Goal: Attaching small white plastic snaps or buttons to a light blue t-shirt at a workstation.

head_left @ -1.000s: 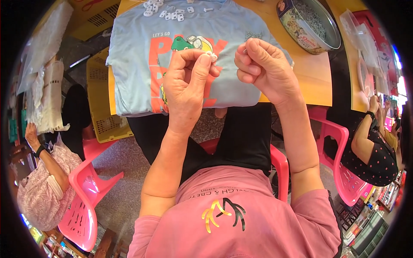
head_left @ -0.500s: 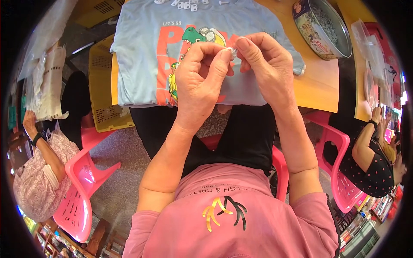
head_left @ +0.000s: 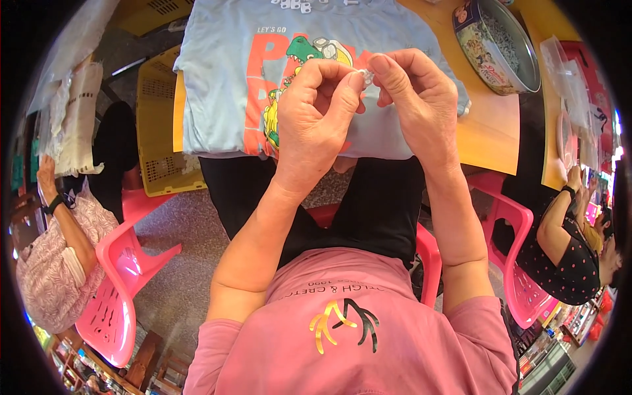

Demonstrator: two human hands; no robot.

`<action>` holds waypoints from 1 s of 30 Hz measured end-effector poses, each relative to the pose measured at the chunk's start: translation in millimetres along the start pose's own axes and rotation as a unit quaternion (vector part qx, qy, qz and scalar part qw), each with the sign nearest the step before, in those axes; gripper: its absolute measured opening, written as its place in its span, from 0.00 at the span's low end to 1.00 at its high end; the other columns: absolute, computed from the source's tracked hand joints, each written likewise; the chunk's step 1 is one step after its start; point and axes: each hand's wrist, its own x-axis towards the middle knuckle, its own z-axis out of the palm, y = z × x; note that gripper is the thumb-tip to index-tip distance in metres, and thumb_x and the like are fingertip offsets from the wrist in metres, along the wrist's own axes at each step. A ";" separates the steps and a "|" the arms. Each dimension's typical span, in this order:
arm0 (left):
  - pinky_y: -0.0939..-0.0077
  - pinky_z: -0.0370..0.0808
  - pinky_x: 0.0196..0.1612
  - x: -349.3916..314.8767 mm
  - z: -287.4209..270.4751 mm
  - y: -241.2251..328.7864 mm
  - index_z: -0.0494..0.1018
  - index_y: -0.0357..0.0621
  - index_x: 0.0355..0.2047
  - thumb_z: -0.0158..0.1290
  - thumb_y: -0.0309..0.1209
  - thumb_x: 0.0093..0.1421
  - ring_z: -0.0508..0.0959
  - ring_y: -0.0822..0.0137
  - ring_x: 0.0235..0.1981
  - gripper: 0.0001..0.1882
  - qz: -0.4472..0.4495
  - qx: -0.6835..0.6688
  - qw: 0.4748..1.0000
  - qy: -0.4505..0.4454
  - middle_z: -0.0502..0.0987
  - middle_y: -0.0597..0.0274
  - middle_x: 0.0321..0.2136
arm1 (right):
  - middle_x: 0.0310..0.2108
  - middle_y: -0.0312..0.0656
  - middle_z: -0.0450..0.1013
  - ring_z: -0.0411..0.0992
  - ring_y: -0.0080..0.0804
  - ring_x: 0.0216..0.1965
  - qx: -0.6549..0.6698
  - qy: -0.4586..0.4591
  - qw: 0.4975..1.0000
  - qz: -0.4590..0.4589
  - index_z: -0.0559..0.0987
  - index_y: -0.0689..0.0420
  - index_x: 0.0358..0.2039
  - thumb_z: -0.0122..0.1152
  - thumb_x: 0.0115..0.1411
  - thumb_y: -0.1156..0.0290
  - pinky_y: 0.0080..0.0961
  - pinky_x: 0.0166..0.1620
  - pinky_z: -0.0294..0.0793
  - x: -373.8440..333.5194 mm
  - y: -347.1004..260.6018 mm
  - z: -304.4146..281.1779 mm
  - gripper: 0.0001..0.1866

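Note:
My left hand is closed in a pinch, thumb against the bent index finger, on a small whitish piece, seemingly plastic. Facing it, my right hand also pinches thumb to index finger right at the piece's edge. What its fingertips hold is too small to make out. Both hands hover over a blue printed T-shirt spread on the table. More small white pieces lie on the shirt's far part, cut off by the upper edge.
A round tin full of small grey parts stands on the wooden table at far right. Left of the table is a yellow plastic crate. People sit on both sides, near pink chairs. Clear plastic bags lie at right.
Both hands have shifted slightly to the right, still pinched together around the small piece. The view has moved a little, so the white pieces sit nearer the upper edge.

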 end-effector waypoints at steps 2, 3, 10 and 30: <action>0.84 0.73 0.32 0.4 -0.3 -0.9 0.72 0.38 0.36 0.55 0.27 0.65 0.76 0.78 0.28 0.05 0.007 -0.002 1.000 -0.003 0.77 0.67 0.29 | 0.26 0.32 0.73 0.67 0.14 0.25 -0.001 0.004 1.000 -0.004 0.80 0.63 0.36 0.63 0.64 0.67 0.13 0.29 0.68 -0.3 -0.3 0.3 0.10; 0.84 0.73 0.32 0.4 -0.3 -1.1 0.72 0.38 0.36 0.55 0.27 0.65 0.76 0.78 0.28 0.05 0.007 -0.002 1.000 -0.003 0.77 0.67 0.29 | 0.26 0.32 0.73 0.67 0.14 0.25 -0.001 0.001 1.000 -0.004 0.80 0.63 0.36 0.63 0.64 0.67 0.13 0.29 0.68 -0.8 -0.8 0.7 0.10; 0.83 0.74 0.32 0.4 -0.7 -1.3 0.72 0.37 0.37 0.55 0.27 0.65 0.77 0.77 0.28 0.06 0.008 0.006 1.000 0.001 0.78 0.66 0.29 | 0.26 0.31 0.73 0.67 0.14 0.25 -0.019 0.004 1.000 -0.010 0.80 0.63 0.36 0.63 0.64 0.67 0.13 0.29 0.68 -1.9 0.0 1.5 0.11; 0.83 0.73 0.31 -1.7 1.3 0.7 0.72 0.37 0.36 0.55 0.27 0.66 0.76 0.78 0.28 0.05 0.009 0.030 1.000 0.000 0.77 0.67 0.27 | 0.26 0.32 0.75 0.68 0.14 0.24 -0.071 0.024 0.996 -0.044 0.80 0.62 0.35 0.64 0.64 0.67 0.13 0.28 0.68 -3.9 5.9 1.3 0.10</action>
